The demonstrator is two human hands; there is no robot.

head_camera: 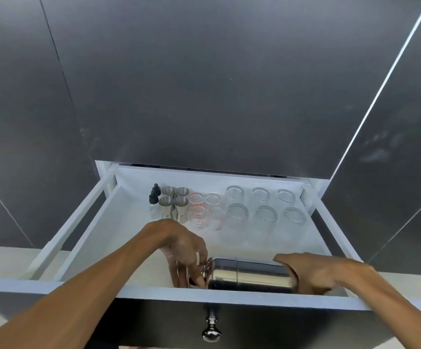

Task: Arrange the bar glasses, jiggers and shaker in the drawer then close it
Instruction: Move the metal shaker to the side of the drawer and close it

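Your left hand point(184, 250) and right hand point(312, 273) clasp shaker point(252, 274) lying sideways (fingers curled around both ends); released carelessly, may roll toward glasses point(264, 215).

Drawer point(139, 291) interior white, front panel black. Knob point(211, 333) shiny chrome. Shaker point(251, 274) polished silver, dark reflections along body. Four jiggers point(174, 202) brushed steel grey. Dropper bottles point(154, 197) clear with black caps. Measuring glasses point(197, 210) clear, red graduation marks. Tumblers point(264, 215) clear, scalloped pattern at rims. Cabinet fronts point(204, 84) dark grey, faint smudges. Floor point(3, 260) pale beige.
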